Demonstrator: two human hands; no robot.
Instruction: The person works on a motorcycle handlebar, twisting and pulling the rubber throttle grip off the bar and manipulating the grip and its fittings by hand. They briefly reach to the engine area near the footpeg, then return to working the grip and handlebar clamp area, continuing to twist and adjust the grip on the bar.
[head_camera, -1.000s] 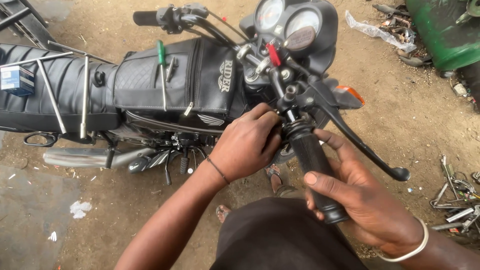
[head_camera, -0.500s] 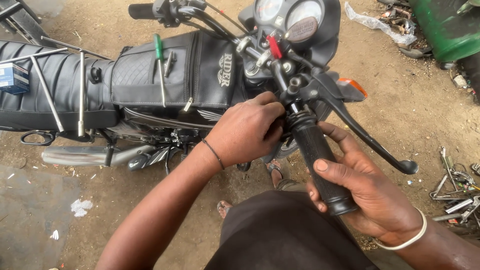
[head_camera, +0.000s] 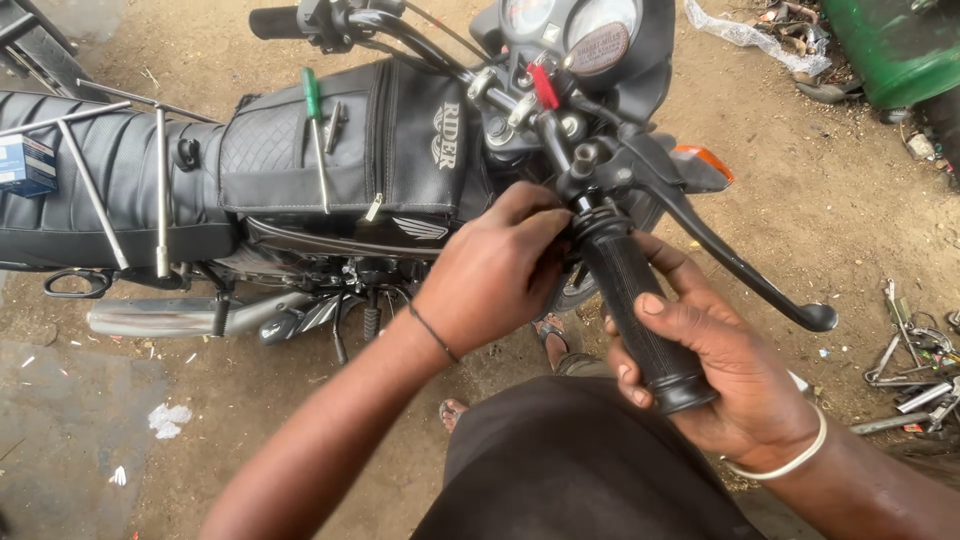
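Brown dirt lies under a black motorbike, where its black rubber grip slants from the bike down toward the person, right hand wrapped round its near end, left hand pinching its top end beside the brake lever.

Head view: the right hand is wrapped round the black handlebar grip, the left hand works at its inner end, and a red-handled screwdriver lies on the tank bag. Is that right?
Not quite. The screwdriver on the tank bag has a green handle, not red, as the head view shows. The rest holds: the right hand wraps the black handlebar grip, and the left hand works at its inner end.
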